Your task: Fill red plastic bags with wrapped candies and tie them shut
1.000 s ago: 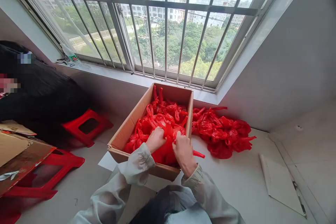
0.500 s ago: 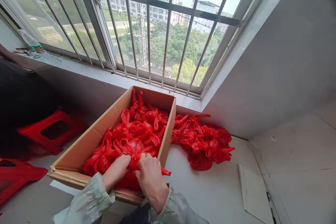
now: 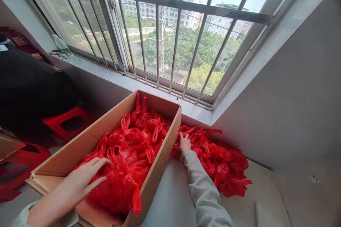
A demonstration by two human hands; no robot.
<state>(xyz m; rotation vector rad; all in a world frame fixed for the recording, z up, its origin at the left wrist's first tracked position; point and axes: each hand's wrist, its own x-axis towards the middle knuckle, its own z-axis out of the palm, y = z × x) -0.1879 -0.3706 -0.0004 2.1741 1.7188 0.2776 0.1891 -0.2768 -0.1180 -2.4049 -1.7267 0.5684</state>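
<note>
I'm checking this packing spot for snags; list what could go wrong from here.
1. A bag droops over the box rim near the left hand; it may slip out.
2. The right hand reaches into the loose pile beside the box; tangled handles could drag extra bags along.

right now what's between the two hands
In the head view, the cardboard box's right wall and the red bags packed in it lie between the left hand and the right hand.
</note>
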